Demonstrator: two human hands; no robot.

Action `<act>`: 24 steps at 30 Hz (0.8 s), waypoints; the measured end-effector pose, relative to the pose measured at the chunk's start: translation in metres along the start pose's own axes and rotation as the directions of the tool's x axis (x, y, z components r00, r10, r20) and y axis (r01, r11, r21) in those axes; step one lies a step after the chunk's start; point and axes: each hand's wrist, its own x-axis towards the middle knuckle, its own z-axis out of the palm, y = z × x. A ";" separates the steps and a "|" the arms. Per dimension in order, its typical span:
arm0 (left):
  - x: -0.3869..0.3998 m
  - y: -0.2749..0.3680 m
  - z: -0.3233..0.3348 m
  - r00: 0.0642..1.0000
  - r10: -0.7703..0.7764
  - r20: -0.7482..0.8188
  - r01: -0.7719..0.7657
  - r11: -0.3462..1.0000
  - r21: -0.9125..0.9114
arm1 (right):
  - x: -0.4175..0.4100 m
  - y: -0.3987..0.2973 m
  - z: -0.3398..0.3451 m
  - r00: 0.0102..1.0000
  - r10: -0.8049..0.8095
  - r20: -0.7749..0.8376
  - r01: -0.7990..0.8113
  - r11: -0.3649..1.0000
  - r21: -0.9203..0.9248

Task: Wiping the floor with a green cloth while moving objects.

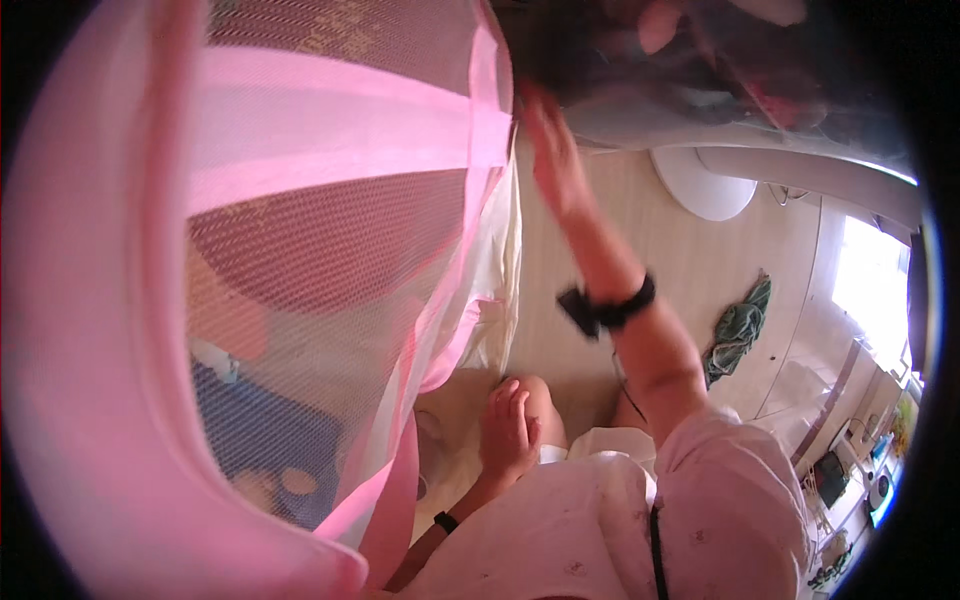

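A pink mesh net with pink ribbon trim, which looks like a mosquito net, fills the left side. My right hand is raised beside the net's ribboned edge, its fingers stretched out and blurred. Nothing shows in its palm, and its fingertips fade into a dark area at the top. Low in front of my body, my left hand rests on my bare knee, fingers loosely bent and holding nothing. Cream fabric hangs along the net's edge between the two hands.
Through the mesh I see a blue cloth and blurred pinkish shapes. A dark green crumpled cloth lies on the pale wood-look floor. A white round base stands farther off. Shiny clear sheeting spans the upper right.
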 end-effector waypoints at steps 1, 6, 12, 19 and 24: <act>0.003 0.004 0.002 1.000 0.014 0.006 -0.014 1.000 -0.013 | -0.041 0.013 -0.004 0.984 -0.031 -0.178 0.000 0.986 -0.167; 0.006 0.008 0.007 0.997 0.027 0.066 -0.027 1.000 0.001 | -0.099 0.060 0.018 0.987 -0.143 0.074 0.138 0.522 -0.842; 0.003 0.009 0.016 0.996 0.081 0.047 -0.082 0.996 0.017 | -0.034 0.092 -0.019 0.972 -0.138 0.189 0.232 0.679 -0.697; -0.004 0.013 0.012 0.999 0.003 0.036 -0.004 0.999 0.034 | -0.144 0.013 -0.163 0.980 -0.178 -0.093 -0.084 0.059 -0.995; -0.001 0.014 0.021 0.999 0.038 0.006 -0.038 0.999 0.027 | -0.294 -0.019 -0.365 0.743 -0.255 -0.619 -0.669 -0.291 -0.683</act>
